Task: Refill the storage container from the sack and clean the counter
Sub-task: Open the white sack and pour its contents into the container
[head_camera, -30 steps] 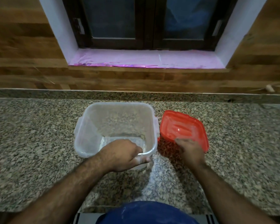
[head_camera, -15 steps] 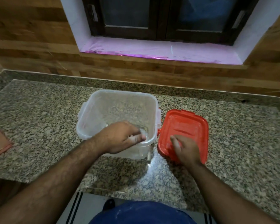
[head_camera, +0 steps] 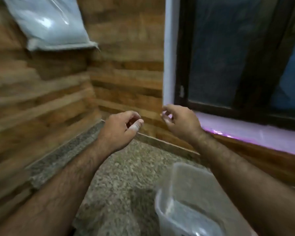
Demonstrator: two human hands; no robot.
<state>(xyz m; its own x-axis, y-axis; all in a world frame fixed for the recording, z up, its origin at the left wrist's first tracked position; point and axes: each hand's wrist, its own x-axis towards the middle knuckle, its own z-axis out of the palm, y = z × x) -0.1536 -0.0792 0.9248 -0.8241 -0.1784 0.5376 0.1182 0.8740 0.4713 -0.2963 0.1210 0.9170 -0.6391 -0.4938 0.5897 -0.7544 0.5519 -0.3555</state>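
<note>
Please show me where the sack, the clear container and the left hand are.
sack [head_camera: 48,24], head view, on its grey front face.
clear container [head_camera: 191,188], head view, on its far wall.
left hand [head_camera: 121,128], head view, on its back.

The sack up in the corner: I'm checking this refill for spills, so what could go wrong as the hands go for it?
1. The sack sits high above the counter, with both hands empty and below it; it may slip when pulled down.
2. The open container stands beneath the right forearm, which could knock it.
3. White powder on the left thumb hints at a poorer grip.
</note>
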